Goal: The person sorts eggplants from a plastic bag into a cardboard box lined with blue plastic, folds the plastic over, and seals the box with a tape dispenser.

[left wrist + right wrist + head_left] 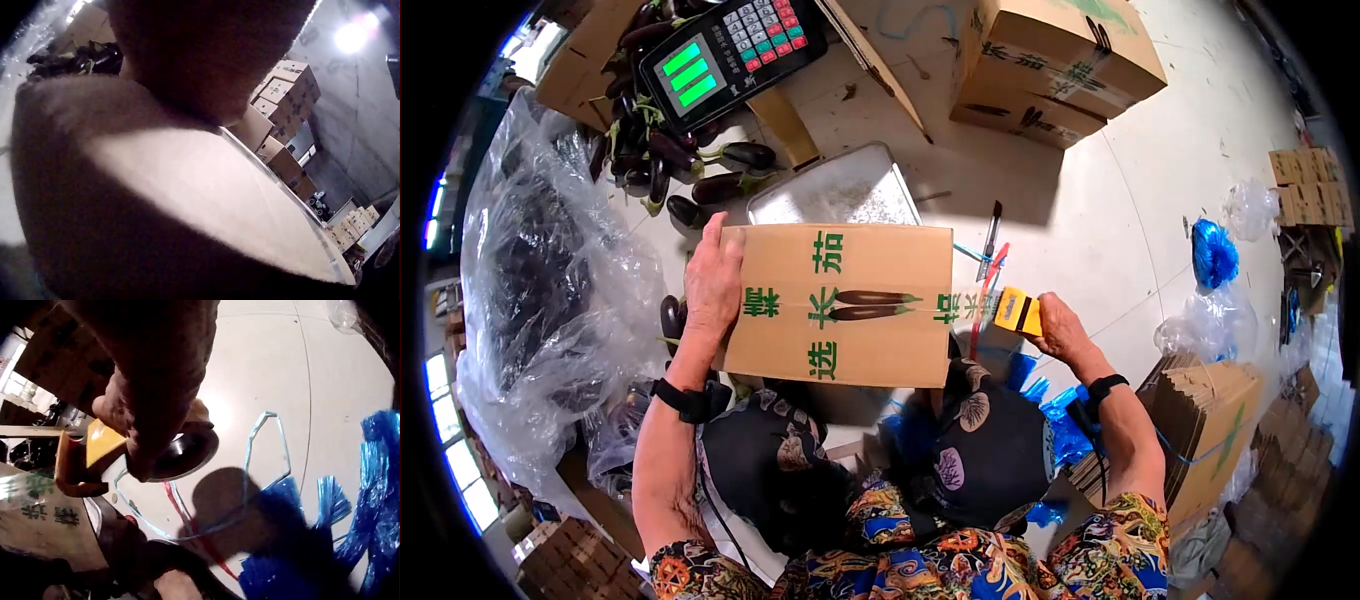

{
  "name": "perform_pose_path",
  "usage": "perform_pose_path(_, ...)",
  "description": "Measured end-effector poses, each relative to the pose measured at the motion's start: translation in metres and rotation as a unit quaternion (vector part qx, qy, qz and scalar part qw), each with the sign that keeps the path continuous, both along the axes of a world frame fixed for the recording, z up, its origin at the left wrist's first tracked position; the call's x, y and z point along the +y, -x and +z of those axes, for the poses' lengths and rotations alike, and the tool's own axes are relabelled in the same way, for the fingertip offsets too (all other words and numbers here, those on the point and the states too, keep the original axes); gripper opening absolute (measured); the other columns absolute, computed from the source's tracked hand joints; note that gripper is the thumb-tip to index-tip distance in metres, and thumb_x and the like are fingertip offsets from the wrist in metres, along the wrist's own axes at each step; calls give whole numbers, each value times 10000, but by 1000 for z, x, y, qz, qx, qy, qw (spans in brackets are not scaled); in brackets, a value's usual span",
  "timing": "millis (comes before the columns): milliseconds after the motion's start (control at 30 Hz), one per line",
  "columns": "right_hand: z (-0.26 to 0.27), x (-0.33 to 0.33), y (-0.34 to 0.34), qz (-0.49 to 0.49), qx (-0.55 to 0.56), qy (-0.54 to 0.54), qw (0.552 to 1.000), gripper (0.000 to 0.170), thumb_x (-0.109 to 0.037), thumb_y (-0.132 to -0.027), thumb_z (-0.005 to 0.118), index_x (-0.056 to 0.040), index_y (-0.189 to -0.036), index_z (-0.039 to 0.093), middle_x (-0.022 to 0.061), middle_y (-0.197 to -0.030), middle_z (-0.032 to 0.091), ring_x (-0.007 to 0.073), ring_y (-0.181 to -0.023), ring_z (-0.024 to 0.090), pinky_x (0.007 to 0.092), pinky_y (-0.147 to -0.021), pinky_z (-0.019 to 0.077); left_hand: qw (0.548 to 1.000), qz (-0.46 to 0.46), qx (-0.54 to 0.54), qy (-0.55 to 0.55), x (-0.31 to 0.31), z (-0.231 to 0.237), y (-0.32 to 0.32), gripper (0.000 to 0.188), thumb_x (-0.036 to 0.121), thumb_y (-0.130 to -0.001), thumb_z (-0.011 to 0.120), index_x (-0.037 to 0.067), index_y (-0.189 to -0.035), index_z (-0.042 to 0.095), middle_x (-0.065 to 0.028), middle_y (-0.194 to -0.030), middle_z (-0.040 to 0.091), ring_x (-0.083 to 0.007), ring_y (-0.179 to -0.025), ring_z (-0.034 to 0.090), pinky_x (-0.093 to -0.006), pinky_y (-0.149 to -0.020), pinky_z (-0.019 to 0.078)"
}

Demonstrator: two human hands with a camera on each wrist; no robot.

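A closed cardboard box (780,265) with green characters and a printed eggplant picture lies across the lap. My left hand (714,280) presses its left side, fingers extended; in the left wrist view that hand (194,56) looms dark over the box (212,194). Beyond the box's right edge, my right hand (1062,328) grips a yellow tape dispenser (1018,312). Clear tape stretches between dispenser and box. The right wrist view shows the right hand (156,381) around the dispenser (103,442) and its tape roll (187,456).
Behind the box are a metal tray (840,185), a scale with a lit display (690,75) and a pile of eggplants (665,150). Plastic sheeting (550,300) lies left. Stacked boxes (1060,75) stand at the back; flattened cartons (1215,420) and blue strapping (1060,420) are right.
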State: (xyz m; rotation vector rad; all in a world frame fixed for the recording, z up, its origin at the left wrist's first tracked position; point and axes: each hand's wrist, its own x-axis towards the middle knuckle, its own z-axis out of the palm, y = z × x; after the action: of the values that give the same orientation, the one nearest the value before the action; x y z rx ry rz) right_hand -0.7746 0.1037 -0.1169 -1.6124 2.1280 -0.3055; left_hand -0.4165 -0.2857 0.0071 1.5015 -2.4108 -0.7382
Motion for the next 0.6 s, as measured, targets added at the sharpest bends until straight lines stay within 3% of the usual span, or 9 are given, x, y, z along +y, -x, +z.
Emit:
perform_pose_path(133, 9, -2, -18, -7, 118, -55, 991, 306, -129, -767, 688, -18, -967, 485, 211, -877, 590, 381, -786, 624, 461, -684, 530, 1000, -5, 12, 2, -3, -5, -2, 532, 384, -999, 455, 20, -1387, 468, -276, -1306, 567, -430, -1189, 551, -447, -1012, 425)
perform_pose_path(233, 40, -42, -55, -11, 185, -123, 975, 245, -94, -790, 643, -23, -986, 515, 183, -863, 628, 328, -728, 668, 468, -627, 540, 1000, -11, 6, 12, -3, -6, -2, 527, 388, -1002, 448, 23, -1382, 470, -289, -1294, 566, -440, -1179, 548, -449, -1010, 424)
perform_pose_path(300, 35, -67, -67, 0, 181, -119, 976, 338, -69, -727, 680, 4, -1004, 501, 210, -857, 610, 359, -741, 661, 454, -625, 539, 1000, -16, 5, 20, -4, -9, -4, 528, 395, -1004, 445, 21, -1378, 468, -287, -1272, 577, -440, -1167, 551, -457, -1001, 425)
perform_pose_path(333, 29, -85, -71, 5, 167, -132, 977, 296, -82, -737, 674, -5, -975, 518, 198, -830, 611, 336, -738, 668, 443, -605, 540, 1000, -18, 4, 24, -5, -10, -4, 529, 398, -1006, 444, 21, -1376, 467, -287, -1260, 583, -441, -1162, 552, -460, -996, 425)
perform_pose_path(367, 17, -101, -79, 30, 210, -93, 973, 122, -129, -844, 636, -48, -928, 597, 135, -840, 661, 244, -756, 704, 352, -541, 541, 1000, -17, 2, 24, -5, -9, -3, 530, 404, -1007, 442, 26, -1377, 466, -285, -1249, 588, -443, -1149, 558, -466, -986, 429)
perform_pose_path(400, 18, -121, -86, 26, 200, -101, 974, 122, -184, -860, 621, -70, -905, 630, 99, -837, 669, 238, -736, 700, 377, -533, 534, 1000, -17, -1, 24, -2, -8, -2, 531, 411, -1008, 440, 31, -1378, 464, -283, -1237, 593, -444, -1136, 563, -472, -975, 432)
perform_pose_path(467, 24, -155, -104, 182, 363, -155, 901, 159, -236, -857, 625, -86, -896, 658, 65, -826, 678, 222, -729, 700, 404, -529, 526, 999, -23, 4, 35, -8, -6, -2, 530, 420, -1009, 438, 43, -1381, 461, -281, -1210, 604, -449, -1108, 574, -483, -954, 439)
perform_pose_path(567, 28, -161, -90, 231, 334, -171, 898, 159, -244, -845, 626, -99, -894, 671, 45, -816, 687, 202, -748, 705, 412, -540, 524, 998, -35, 24, 40, -7, -15, -9, 546, 449, -1011, 428, 77, -1411, 439, -293, -1180, 612, -466, -1081, 583, -484, -935, 453)
perform_pose_path(600, 16, -157, -81, 135, 223, -182, 948, 160, -218, -792, 684, -86, -880, 664, 79, -836, 701, 225, -783, 717, 433, -558, 541, 997, -45, 44, 33, -8, -16, -9, 561, 462, -1011, 425, 82, -1425, 424, -294, -1188, 609, -464, -1089, 583, -477, -941, 453)
